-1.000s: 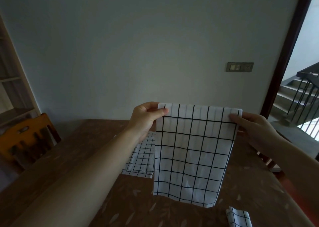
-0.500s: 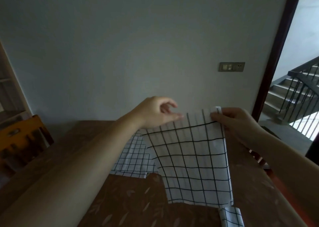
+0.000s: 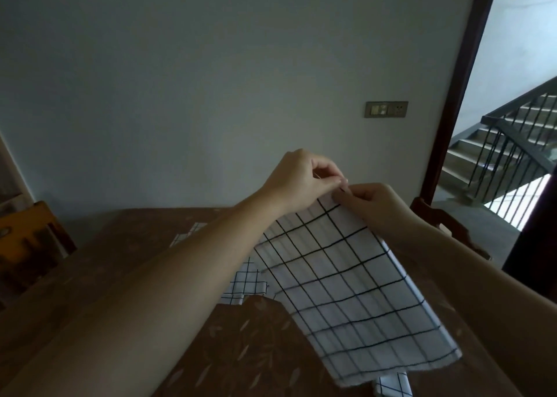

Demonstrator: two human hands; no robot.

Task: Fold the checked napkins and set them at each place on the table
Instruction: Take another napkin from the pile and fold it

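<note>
Both the left hand (image 3: 301, 182) and right hand (image 3: 373, 203) pinch the checked napkin (image 3: 346, 279) by its meeting top corners, cloth hanging below them over the counter (image 3: 126, 255); a loosened pinch could skew the fold.

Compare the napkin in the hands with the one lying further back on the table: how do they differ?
The held napkin hangs in the air, its top corners pinched together by the left hand and right hand; the far napkin lies flat on the table, untouched. The held napkin's checks look larger. Both are white with dark grid lines.
</note>
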